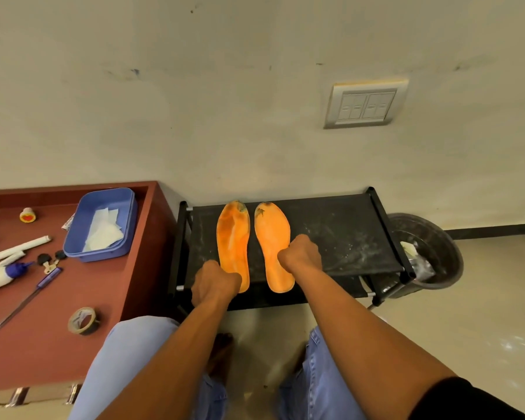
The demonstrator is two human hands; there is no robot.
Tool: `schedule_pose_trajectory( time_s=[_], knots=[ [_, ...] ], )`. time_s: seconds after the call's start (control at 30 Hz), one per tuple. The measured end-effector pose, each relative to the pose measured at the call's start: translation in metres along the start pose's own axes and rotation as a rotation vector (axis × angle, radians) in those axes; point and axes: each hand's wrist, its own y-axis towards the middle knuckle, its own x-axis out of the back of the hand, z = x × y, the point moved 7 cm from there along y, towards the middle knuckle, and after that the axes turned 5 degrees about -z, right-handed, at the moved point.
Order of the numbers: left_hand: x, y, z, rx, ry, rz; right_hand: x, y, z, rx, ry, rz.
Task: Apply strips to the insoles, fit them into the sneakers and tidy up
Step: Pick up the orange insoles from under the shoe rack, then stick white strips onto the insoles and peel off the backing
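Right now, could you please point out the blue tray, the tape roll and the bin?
blue tray (75, 234): head view, left wall.
tape roll (83, 321): head view, on the ring's top face.
bin (455, 253): head view, right rim.

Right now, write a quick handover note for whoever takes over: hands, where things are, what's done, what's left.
Left hand: closed on the near edge of the left insole.
Right hand: fist closed at the right insole; grip itself is hidden.
Both insoles lie side by side on the black rack.
White strips sit in the blue tray on the red table; tape roll near its front.
Done: insoles laid out.
Left: no strips visible on them; sneakers not in view; fitting and tidying.
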Motion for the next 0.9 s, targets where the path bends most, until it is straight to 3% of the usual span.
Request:
schedule_pose_trajectory(
  time_s=[0.33, 0.53, 0.8, 0.9],
  knots=[
    [-0.007, 0.009, -0.009, -0.034, 0.042, 0.059, 0.004, 0.010, 0.009, 0.082, -0.118, -0.081],
    [0.005, 0.008, -0.016, -0.123, 0.095, 0.017, 0.021, -0.002, 0.042, 0.254, -0.137, -0.186],
    [0.095, 0.007, -0.034, -0.429, 0.074, -0.161, -0.025, -0.026, 0.080, 0.559, -0.230, -0.030],
    [0.141, 0.014, -0.031, -0.544, 0.034, -0.361, -0.044, -0.036, 0.093, 0.647, -0.286, -0.007]
  ],
)
